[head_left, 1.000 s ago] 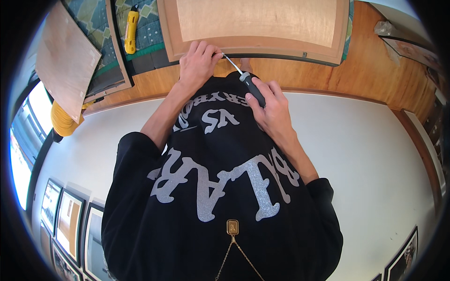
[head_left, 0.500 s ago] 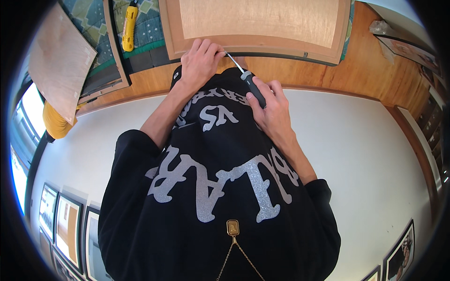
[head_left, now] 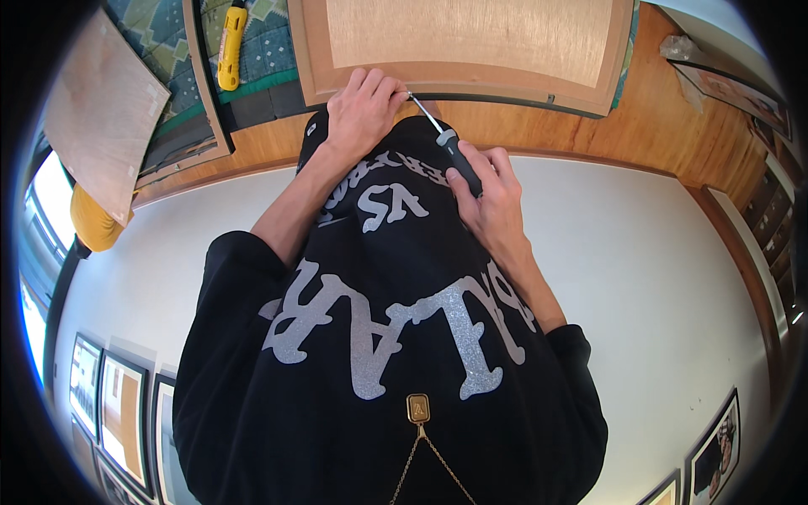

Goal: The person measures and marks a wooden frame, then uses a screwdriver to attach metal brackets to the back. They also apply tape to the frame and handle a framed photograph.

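My right hand is wrapped round the dark handle of a screwdriver. Its thin metal shaft slants up and left to the near edge of a wooden frame. At the shaft's tip the fingers of my left hand are pinched together against that same edge. Whatever small piece they hold is hidden. A pale panel fills the inside of the frame, which lies flat on a patterned green cloth. On the frame's near side, right of the screwdriver, a small dark fitting shows.
A yellow utility knife lies on the cloth at the upper left. Beside it are a second frame and a loose thin board. A framed picture with crumpled clear plastic rests at the right on the wooden tabletop.
Both hands and the screwdriver keep nearly the same place at the frame's edge. The whole view has shifted very slightly.
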Demonstrator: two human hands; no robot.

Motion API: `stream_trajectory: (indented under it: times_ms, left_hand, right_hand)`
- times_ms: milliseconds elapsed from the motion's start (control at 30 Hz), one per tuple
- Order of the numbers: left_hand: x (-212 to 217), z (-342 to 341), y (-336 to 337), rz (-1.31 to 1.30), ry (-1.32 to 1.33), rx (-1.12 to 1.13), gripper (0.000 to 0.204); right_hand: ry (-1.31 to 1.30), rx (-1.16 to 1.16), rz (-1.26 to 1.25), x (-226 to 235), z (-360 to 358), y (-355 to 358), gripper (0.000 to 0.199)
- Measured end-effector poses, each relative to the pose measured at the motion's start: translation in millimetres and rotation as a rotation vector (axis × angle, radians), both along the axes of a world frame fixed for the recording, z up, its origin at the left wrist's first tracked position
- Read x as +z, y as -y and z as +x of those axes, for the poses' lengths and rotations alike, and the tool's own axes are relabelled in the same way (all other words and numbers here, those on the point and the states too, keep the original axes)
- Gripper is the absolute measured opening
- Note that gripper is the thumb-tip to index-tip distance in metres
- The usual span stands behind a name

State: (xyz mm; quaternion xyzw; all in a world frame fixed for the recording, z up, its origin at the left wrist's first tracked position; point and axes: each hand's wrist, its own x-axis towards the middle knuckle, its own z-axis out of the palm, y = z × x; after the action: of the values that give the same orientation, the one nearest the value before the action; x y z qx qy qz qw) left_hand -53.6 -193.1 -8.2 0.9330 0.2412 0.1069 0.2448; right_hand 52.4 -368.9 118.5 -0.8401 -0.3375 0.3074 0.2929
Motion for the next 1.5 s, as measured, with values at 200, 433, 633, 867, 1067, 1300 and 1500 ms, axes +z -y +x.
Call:
stream_trajectory:
  times_ms: [200, 433, 633, 867, 1067, 1300, 1500]
  left_hand:
    - [-1, -2, 0, 0.002, 0.007, 0.003, 0.012]
    - [0, -1, 0, -0.011, 0.025, 0.012, 0.012]
    - [-7, -3, 0, -0.034, 0.055, 0.008, 0.011]
    - [2, -6, -18, -0.198, 0.174, -0.106, 0.020]
    - [-19, 1, -41, -0.143, 0.310, -0.266, 0.018]
    - [-27, 1, -42, -0.185, 0.318, -0.290, 0.009]
    - [-27, 3, -43, -0.150, 0.323, -0.306, 0.012]
  right_hand:
    - [0.259, 0.302, -0.057, 5, 14, -8, 0.032]
    - [0.175, 0.322, -0.267, 19, 10, -33, 0.031]
    - [-0.099, -0.013, -0.257, 21, 12, -50, 0.034]
    - [-0.322, -0.319, -0.459, 35, 12, -69, 0.039]
    - [-0.301, -0.296, -0.452, 18, 9, -61, 0.041]
    - [-0.959, -0.895, -0.496, 40, 21, -97, 0.026]
    - [-1.249, -1.061, -0.430, 33, 38, -86, 0.017]
